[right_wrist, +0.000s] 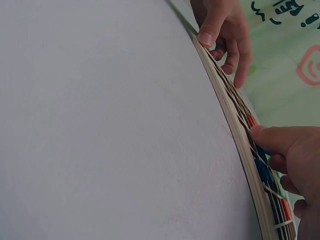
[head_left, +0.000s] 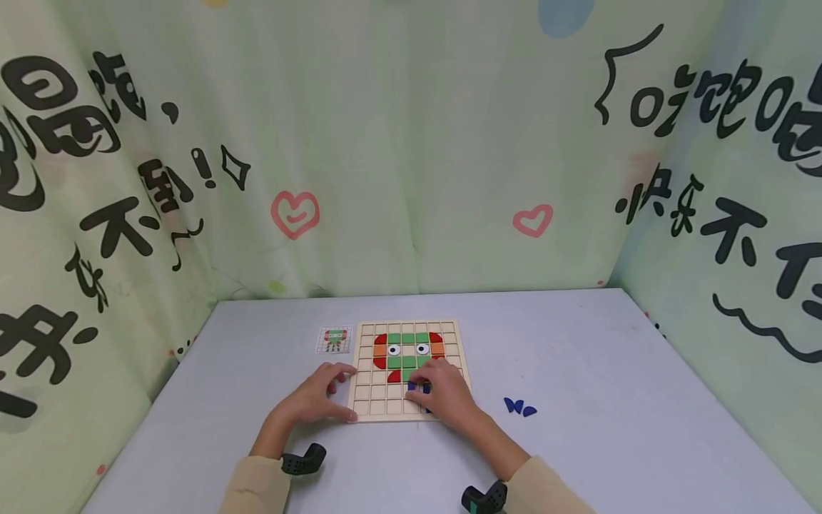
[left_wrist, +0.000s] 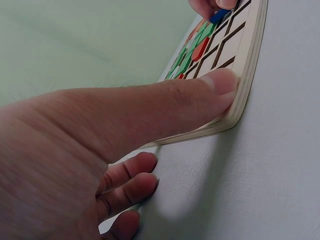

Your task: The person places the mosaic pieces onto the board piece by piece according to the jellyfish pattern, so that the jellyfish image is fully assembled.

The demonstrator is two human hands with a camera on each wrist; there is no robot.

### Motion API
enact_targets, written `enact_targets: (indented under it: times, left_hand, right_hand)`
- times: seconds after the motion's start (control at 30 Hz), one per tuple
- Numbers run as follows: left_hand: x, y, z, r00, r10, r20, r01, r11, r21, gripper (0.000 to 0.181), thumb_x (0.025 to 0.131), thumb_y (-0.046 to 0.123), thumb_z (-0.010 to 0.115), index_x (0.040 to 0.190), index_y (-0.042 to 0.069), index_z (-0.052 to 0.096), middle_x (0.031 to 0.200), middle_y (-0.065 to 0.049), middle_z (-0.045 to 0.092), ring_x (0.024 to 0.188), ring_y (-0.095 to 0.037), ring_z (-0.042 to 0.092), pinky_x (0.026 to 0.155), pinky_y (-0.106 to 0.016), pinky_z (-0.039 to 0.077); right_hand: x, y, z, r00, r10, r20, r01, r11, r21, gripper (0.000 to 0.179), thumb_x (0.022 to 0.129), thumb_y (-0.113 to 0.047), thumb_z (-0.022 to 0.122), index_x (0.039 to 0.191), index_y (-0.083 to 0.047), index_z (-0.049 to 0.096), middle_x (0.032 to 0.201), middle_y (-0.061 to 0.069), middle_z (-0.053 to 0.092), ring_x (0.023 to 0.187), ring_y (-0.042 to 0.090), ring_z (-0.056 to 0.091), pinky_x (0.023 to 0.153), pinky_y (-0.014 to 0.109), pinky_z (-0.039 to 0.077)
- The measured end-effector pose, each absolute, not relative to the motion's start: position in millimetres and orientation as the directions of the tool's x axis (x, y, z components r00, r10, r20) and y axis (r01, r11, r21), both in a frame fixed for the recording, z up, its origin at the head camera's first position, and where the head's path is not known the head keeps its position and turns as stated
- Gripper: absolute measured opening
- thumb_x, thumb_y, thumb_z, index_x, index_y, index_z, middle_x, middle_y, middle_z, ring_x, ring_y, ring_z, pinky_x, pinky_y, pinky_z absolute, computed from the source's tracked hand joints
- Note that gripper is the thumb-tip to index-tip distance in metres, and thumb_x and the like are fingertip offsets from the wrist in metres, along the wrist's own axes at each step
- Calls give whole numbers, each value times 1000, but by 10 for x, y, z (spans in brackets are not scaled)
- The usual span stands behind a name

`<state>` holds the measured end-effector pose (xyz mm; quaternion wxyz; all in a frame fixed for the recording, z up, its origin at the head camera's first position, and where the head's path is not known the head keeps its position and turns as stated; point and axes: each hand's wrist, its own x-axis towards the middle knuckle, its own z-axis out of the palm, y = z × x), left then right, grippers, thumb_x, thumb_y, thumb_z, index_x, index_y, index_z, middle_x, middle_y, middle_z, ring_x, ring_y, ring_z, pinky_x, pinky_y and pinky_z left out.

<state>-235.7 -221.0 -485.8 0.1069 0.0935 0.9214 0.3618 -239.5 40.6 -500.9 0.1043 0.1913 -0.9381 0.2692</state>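
Note:
A light wooden grid board (head_left: 379, 409) lies on the table with green, red, orange and blue pieces and two eye tiles set in its squares. My left hand (head_left: 311, 396) is at the board's left side, its thumb (left_wrist: 220, 86) pressing the near corner and the index fingertip touching the edge farther up. Over the lower middle squares, my right hand (head_left: 448, 391) pinches a small blue piece (left_wrist: 219, 16) between thumb and fingers, partly hidden by them. Other blue pieces (right_wrist: 261, 170) lie in the board beneath that hand.
A small picture card (head_left: 335, 340) with a coloured grid figure lies left of the board's far corner. Three loose blue pieces (head_left: 519, 406) rest on the white table (head_left: 578, 343) to the right. A printed curtain (head_left: 411, 143) hangs behind and along both sides.

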Motion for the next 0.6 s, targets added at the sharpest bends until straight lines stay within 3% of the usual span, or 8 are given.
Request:
enact_targets:
  times: [0.3,0.6]
  left_hand:
    - [-2358,-2202,-4869,-961,245,-130,93,726,682,74,63,25,91,128,20,56,109,-2,50,95,-18,44,74,-30,41]
    - [-2357,-2206,-4854,-960,254,-118,107,722,684,74,64,24,91,129,18,56,108,-2,50,94,-18,44,74,-30,40]
  right_hand:
    - [-2365,432,-5006,-910,-309,276,-410,769,-489,24,77,-31,81,96,-18,76,91,-5,65,89,11,53,76,30,52]
    - [-2354,587,-4983,-933,-257,251,-357,745,-563,22,79,-24,79,98,-17,76,97,-4,68,97,14,57,88,38,55]
